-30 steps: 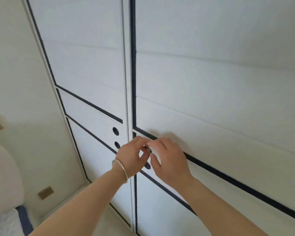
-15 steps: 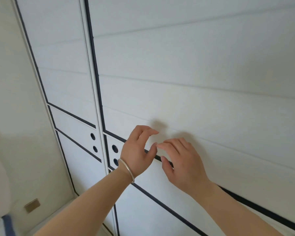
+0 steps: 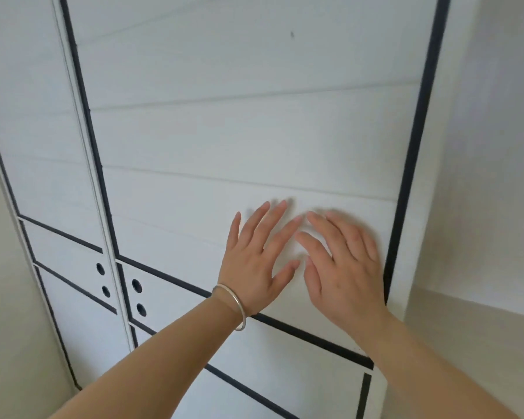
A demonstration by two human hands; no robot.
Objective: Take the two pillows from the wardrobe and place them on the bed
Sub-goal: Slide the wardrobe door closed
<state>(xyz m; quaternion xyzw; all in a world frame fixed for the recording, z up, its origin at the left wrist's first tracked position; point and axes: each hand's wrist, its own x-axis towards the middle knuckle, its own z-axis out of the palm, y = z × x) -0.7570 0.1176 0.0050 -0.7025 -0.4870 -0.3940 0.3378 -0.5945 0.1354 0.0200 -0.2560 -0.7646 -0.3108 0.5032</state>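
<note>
Fingers [image 3: 265,217] of both hands spread flat, empty, against white wardrobe door [image 3: 224,131].

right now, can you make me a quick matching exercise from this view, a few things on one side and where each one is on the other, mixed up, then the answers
Things:
1. left hand
2. right hand
3. thin silver metal bangle
4. round dark finger holes

Places:
A. around the left wrist
B. flat on the white wardrobe door, fingers spread, beside its dark right edge strip
C. low on the doors, near the middle seam
D. on the same door, just left of the other hand

Pairs: 1-D, 2-B, 3-A, 4-C
</note>
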